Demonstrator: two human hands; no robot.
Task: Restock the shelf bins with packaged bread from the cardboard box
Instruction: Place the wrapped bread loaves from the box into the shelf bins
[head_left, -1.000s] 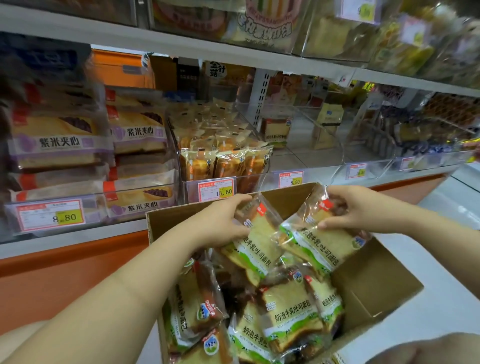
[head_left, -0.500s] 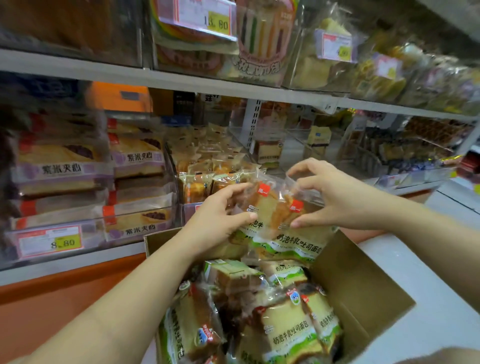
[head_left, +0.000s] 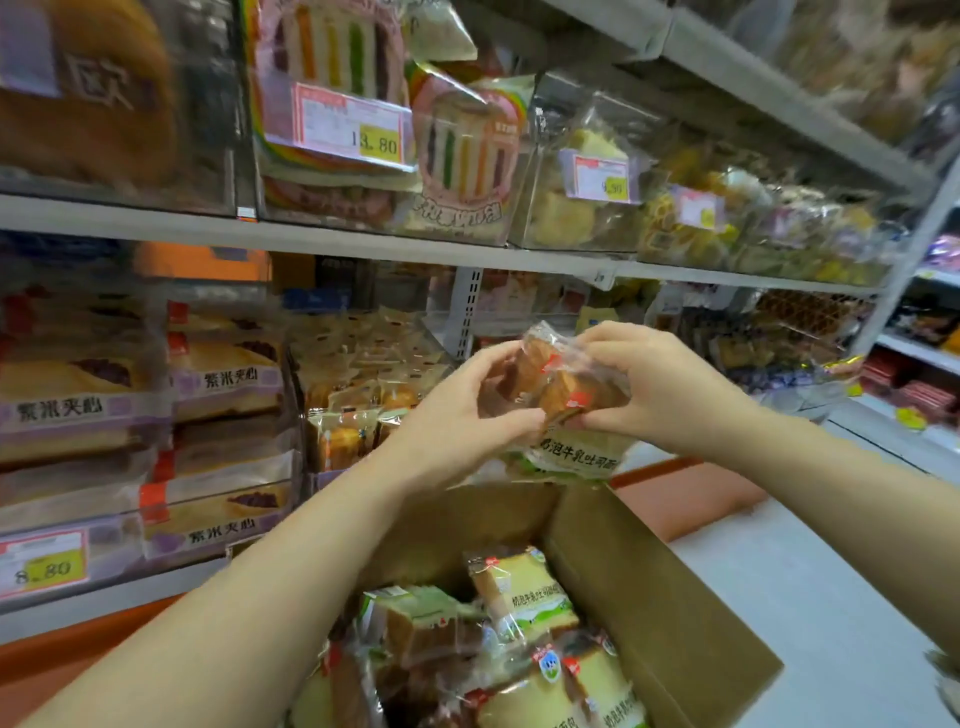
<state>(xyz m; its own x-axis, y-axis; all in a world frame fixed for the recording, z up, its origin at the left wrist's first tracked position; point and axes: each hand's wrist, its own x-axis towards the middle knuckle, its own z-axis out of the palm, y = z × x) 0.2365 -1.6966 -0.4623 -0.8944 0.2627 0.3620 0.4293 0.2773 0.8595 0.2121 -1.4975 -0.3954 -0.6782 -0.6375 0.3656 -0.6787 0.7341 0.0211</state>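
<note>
Since the earlier frames both hands have risen from the cardboard box (head_left: 649, 597) and come together, so the two held packets (head_left: 561, 384), once carried apart, now press side by side at the centre of the frame. Nearest, at the bottom, the one open box holds at least four boxed packets (head_left: 519, 587) of sliced bread. Above it, the left hand (head_left: 457, 415) and right hand (head_left: 660, 389) each curl fingers and thumb round the held packets from either side. These have clear wrappers, brown crusts, a red corner mark each, and a white and green printed band hanging below. Behind the hands, at centre left, a clear shelf bin (head_left: 353, 436) holds small packets. At far left lie purple-banded loaves (head_left: 223, 379). Three price tags are visible: 8.80 (head_left: 44, 569), 13.80 (head_left: 353, 124), and a blurred tag (head_left: 600, 176).
</note>
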